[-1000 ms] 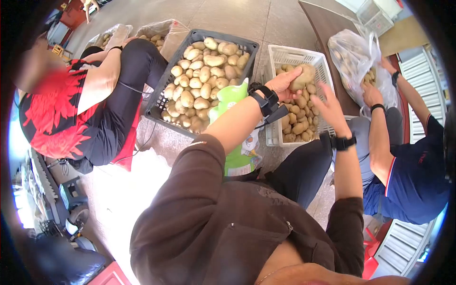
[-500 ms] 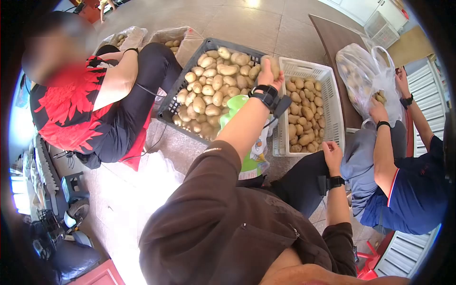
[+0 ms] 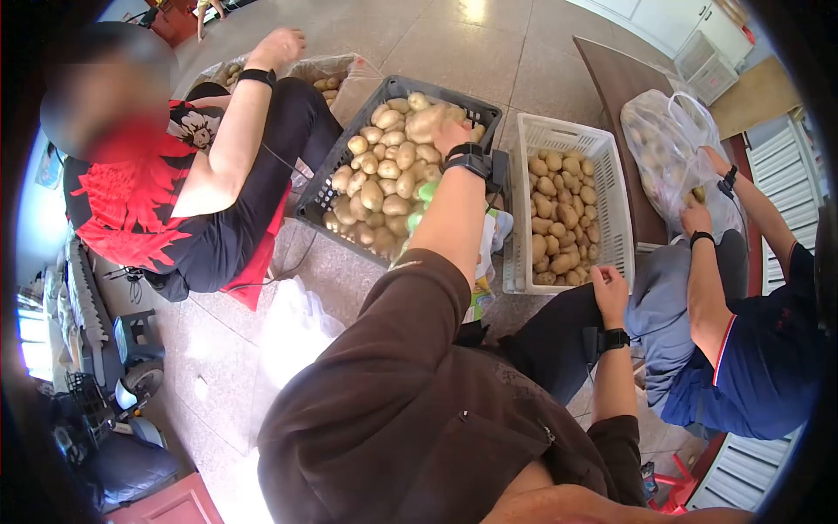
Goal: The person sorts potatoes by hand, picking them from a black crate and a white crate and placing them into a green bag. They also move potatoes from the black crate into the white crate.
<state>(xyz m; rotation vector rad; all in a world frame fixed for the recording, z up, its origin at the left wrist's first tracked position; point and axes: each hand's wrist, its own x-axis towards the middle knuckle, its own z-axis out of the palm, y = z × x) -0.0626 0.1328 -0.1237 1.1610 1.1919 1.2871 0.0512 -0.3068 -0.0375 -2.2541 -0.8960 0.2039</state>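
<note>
My left hand (image 3: 449, 137) reaches over the black crate (image 3: 314, 179), which is full of potatoes. Its fingers, slightly blurred, are against a large potato (image 3: 424, 125) near the crate's upper right part and seem closed on it. To the right, my right hand (image 3: 610, 286) rests by my knee, beside the lower right corner of the white crate (image 3: 617, 210). It holds nothing, and its fingers are loosely bent. Smaller potatoes (image 3: 563, 214) lie in the white crate. A green and white bag (image 3: 483, 293) is partly hidden under my left forearm.
A person in red and black (image 3: 131, 210) sits at the left, one hand raised near plastic bags of potatoes (image 3: 327, 83). At the right, a co-worker's hands (image 3: 696, 217) are at a clear plastic bag (image 3: 650, 148) by a brown board (image 3: 611, 79).
My left hand has moved left with the large potato, from the white crate's edge to over the black crate. The person at the left has raised an arm. My right hand has stayed in place.
</note>
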